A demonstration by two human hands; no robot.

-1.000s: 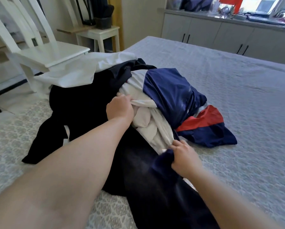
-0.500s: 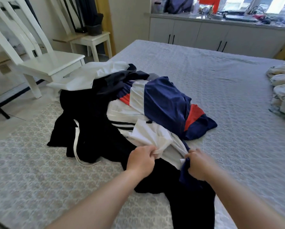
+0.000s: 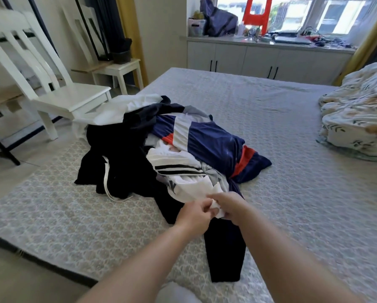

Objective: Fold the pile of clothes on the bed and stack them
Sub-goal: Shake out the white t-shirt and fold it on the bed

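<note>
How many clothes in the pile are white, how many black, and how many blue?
White: 2, the striped white garment held by both hands, and the white cloth at the back.
Black: 1, the black garment.
Blue: 1, the blue and red garment.
Total: 4 that I can tell apart; others may be hidden.

1. Bed [image 3: 270, 132] cover: pale grey with a small repeating cream-grey lattice pattern.
2. Black garment [image 3: 122, 162]: solid black, white drawstring [image 3: 106, 178].
3. Jersey [image 3: 207, 143]: navy blue, a white panel, red-orange blocks.
4. White garment [image 3: 183, 171]: white, black stripes, some dark lettering.
5. White sheet-like cloth [image 3: 117, 108] at the pile's far edge: plain white.
6. Chair [image 3: 58, 92]: glossy white.
7. Duvet [image 3: 358, 119]: white, green leaf and tan print.
8. Cabinets [image 3: 259, 60]: light grey, black handles.
9. Red stool [image 3: 256, 12] at the window: bright red-orange.
</note>
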